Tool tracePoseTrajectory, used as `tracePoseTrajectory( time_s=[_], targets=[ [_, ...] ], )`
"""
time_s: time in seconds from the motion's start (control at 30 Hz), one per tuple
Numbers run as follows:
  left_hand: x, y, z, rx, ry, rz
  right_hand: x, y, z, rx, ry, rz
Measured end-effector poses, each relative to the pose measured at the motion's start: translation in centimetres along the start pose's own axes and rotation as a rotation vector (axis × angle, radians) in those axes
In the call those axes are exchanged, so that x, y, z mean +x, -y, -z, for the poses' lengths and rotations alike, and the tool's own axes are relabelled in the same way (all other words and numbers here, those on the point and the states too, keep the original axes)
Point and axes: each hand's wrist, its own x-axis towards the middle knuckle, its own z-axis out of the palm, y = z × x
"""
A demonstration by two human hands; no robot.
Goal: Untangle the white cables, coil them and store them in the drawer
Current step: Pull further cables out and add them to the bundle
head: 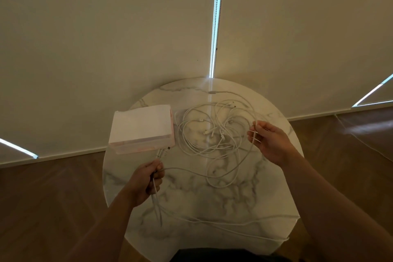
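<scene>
A tangle of white cables (214, 134) lies on the far half of a round marble table (212, 202). My left hand (146, 181) is closed around a bundle of cable ends whose plugs stick up toward a white and pink drawer box (141, 128). From this fist, strands hang down and trail across the table's near part. My right hand (269, 141) hovers at the right of the tangle and pinches a single cable end between thumb and fingers. The drawer looks closed.
The drawer box stands at the table's far left, partly over the rim. Beige roller blinds (106, 38) with a bead chain hang right behind the table. Wooden floor (42, 208) surrounds it. A dark garment shows at the bottom edge.
</scene>
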Motion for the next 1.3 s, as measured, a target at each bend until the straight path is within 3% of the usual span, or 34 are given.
tracePoseTrajectory(
  time_s=[0.13,0.2,0.23,0.3,0.37,0.43,0.47,0.53,0.57,0.63,0.7,0.77,0.9,1.0,1.07,1.13,1.2,1.3],
  targets=[
    [0.4,0.2,-0.5,0.092,-0.071,-0.053,-1.2,-2.7,5.3,0.228,-0.390,0.054],
    [0.7,0.2,-0.8,0.122,-0.114,-0.089,-2.1,-4.5,8.8,0.309,-0.633,-0.029],
    [0.8,0.1,-0.8,0.116,-0.118,-0.098,-3.2,-5.5,10.2,0.262,-0.719,-0.118],
    [1.0,-0.1,-0.9,0.099,-0.117,-0.104,-5.3,-7.9,13.0,-0.060,-0.791,-0.297],
    [1.0,-0.3,-1.0,0.090,-0.108,-0.105,-6.0,-9.6,14.0,-0.479,-0.565,-0.249],
    [0.9,-0.5,-1.1,0.068,-0.099,-0.112,-5.4,-11.0,13.2,-0.950,-0.282,0.091],
    [0.9,-0.5,-1.3,0.054,-0.097,-0.117,-5.5,-11.4,11.1,-1.212,-0.269,0.082],
    [0.8,-0.7,-1.8,0.035,-0.095,-0.133,-4.6,-11.4,6.7,-1.472,-0.377,0.134],
    [0.8,-0.9,-2.1,0.023,-0.093,-0.142,-4.5,-10.9,3.3,-1.517,-0.293,0.248],
    [0.9,-1.1,-2.6,-0.020,-0.092,-0.150,-4.7,-11.2,-1.9,-1.501,0.096,0.319],
    [0.9,-1.4,-3.1,-0.092,-0.105,-0.159,-5.4,-12.2,-6.2,-1.469,0.414,0.189],
    [0.9,-1.8,-3.6,-0.199,-0.109,-0.179,-6.8,-13.5,-9.6,-1.404,0.587,0.030],
    [0.8,-2.6,-4.4,-0.380,-0.088,-0.234,-7.7,-15.5,-13.0,-1.167,0.637,-0.121],
    [1.0,-3.3,-3.4,-0.385,-0.138,-0.260,-6.8,-15.1,-12.3,-0.976,0.538,-0.155],
    [1.0,-3.8,-2.0,-0.380,-0.219,-0.287,-5.8,-13.9,-10.4,-1.063,0.523,-0.114],
    [1.0,-4.3,0.0,-0.381,-0.295,-0.311,-4.8,-12.8,-7.5,-1.337,0.549,-0.078],
    [1.0,-4.6,1.6,-0.370,-0.345,-0.319,-4.0,-12.2,-3.5,-1.522,0.525,-0.167],
    [1.1,-4.5,2.4,-0.348,-0.381,-0.308,-4.0,-11.5,3.0,-1.648,0.500,-0.455]
  ],
)
